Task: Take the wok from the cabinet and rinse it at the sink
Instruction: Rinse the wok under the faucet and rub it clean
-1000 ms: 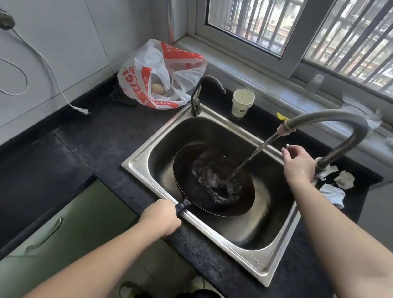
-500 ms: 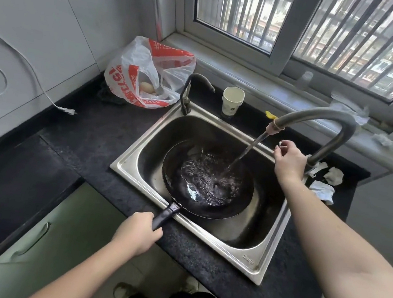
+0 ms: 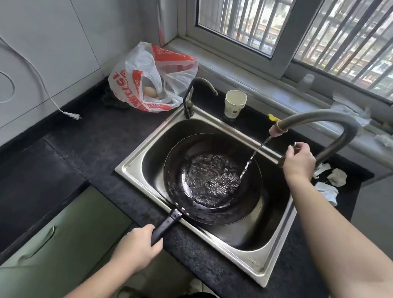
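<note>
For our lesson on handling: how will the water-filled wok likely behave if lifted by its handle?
The wok probably feels front-heavy: water pools in its bowl, and the left hand grips only the handle's end. Tilting would likely slosh it. Its round bottom may rock.

- Wok: black, round, sitting upright in the sink basin, a shallow pool of water in its bottom, handle jutting over the near rim.
- Sink: stainless steel, set into dark countertop.

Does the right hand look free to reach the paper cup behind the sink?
Probably yes: the right hand grips the faucet handle, and only the faucet's thin stream crosses the open space to the paper cup.
</note>
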The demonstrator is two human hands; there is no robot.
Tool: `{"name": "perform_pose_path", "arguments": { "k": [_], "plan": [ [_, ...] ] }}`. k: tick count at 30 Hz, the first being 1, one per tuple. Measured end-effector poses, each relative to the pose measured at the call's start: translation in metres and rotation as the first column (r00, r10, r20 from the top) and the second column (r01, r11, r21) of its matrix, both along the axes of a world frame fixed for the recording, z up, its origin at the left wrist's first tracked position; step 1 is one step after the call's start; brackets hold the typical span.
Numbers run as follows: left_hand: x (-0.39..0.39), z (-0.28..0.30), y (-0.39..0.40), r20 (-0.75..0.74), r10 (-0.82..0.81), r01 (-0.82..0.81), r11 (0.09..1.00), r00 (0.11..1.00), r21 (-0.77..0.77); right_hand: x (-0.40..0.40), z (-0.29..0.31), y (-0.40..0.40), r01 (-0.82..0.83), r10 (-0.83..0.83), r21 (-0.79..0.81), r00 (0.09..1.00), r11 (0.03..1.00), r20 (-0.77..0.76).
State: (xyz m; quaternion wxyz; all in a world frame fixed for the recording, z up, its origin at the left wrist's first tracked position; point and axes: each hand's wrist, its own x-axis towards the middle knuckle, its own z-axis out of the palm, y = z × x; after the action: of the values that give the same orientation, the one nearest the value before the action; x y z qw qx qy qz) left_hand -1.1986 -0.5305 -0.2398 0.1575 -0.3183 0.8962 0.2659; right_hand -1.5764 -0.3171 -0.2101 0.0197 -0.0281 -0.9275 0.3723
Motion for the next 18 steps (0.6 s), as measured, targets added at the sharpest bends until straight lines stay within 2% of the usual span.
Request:
{"name": "perform_pose_path", "arguments": {
  "k": [5, 9, 15, 18],
  "plan": [
    [0.001, 0.001, -0.003, -0.019, -0.012, 0.012, 1.0, 1.0, 0.017, 0.033, 0.001, 0.007, 0.012, -0.02, -0.105, 0.997, 0.994, -0.081],
    [0.004, 0.002, -0.007, -0.048, -0.095, 0.095, 0.995, 0.994, -0.019, 0.09, -0.004, -0.001, 0.021, -0.025, -0.156, 0.999, 0.988, -0.025],
    [0.009, -0.003, -0.013, -0.075, -0.167, 0.166, 0.986, 0.983, -0.009, 0.205, -0.008, -0.039, -0.198, 0.23, -0.2, 0.961, 0.96, 0.154],
    [0.013, -0.004, -0.017, -0.102, -0.17, 0.177, 0.982, 0.98, 0.064, 0.25, -0.022, -0.058, -0.311, 0.335, -0.128, 0.899, 0.942, 0.283]
  ]
}}
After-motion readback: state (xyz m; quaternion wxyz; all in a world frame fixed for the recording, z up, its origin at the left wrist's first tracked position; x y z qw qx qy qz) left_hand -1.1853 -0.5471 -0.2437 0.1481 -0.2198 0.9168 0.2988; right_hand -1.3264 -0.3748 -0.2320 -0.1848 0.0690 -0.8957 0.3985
